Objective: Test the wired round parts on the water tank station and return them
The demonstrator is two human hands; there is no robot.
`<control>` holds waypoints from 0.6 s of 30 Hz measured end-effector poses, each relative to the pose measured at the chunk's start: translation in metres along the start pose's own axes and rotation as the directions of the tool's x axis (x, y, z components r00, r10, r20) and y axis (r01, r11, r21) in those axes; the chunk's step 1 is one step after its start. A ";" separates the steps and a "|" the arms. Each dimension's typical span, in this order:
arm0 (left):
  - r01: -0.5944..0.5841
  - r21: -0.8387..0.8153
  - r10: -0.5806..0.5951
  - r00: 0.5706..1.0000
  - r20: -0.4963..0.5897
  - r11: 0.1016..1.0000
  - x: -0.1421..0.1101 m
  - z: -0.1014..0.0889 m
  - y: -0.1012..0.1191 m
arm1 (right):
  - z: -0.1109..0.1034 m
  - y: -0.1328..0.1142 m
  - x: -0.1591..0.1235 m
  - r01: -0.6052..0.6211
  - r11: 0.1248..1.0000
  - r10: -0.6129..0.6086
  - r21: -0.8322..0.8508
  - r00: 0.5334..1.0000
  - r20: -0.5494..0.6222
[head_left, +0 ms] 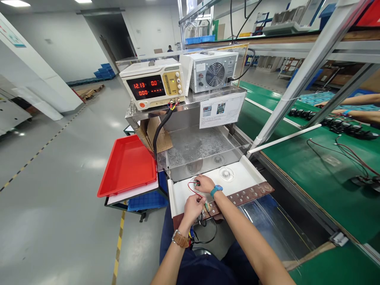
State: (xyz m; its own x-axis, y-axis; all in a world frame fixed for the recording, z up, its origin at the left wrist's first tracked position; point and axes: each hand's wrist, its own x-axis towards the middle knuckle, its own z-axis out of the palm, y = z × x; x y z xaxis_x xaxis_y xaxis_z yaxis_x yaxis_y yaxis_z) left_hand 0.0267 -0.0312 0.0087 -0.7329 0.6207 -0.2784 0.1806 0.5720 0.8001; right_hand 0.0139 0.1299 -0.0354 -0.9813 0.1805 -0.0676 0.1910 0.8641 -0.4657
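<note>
My right hand (204, 184), with a teal band at the wrist, is closed on a small green part (196, 183), perhaps a circuit board, over the white fixture tray (242, 168). A thin red wire (190, 187) loops from that part towards my left hand (193, 208). The left fingers are pinched at the wire's end, beside a greenish clip-like piece (207, 206) at the brown strip (251, 194) with its rows of metal studs. Black cable (216, 231) hangs below this strip. A round clear seat (226, 174) sits in the tray, right of my hands.
Behind the tray, a power supply (152, 85) with red digits stands on a metal shelf, beside a grey unit with a fan (215, 74). A red tray (127, 166) is at left. Rightward, a green conveyor (285, 170) carries black parts; another person's arms (360, 109) reach over it.
</note>
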 end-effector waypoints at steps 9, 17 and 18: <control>-0.008 -0.017 0.008 1.000 0.000 1.000 0.001 0.001 -0.003 | 0.000 -0.001 0.000 -0.006 1.000 0.006 -0.011 1.000 0.000; -0.009 0.002 0.009 1.000 -0.008 1.000 0.003 0.003 -0.006 | 0.001 0.000 0.000 0.006 1.000 -0.006 -0.012 1.000 -0.012; -0.009 0.000 0.009 1.000 -0.008 1.000 0.002 0.003 -0.006 | 0.001 0.000 0.000 0.005 1.000 -0.005 -0.013 1.000 -0.012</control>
State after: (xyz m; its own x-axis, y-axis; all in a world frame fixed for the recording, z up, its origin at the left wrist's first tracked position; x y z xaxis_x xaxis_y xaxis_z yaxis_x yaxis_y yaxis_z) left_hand 0.0256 -0.0316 0.0020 -0.7366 0.6215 -0.2666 0.1876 0.5665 0.8024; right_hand 0.0139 0.1296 -0.0367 -0.9818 0.1818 -0.0541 0.1863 0.8712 -0.4541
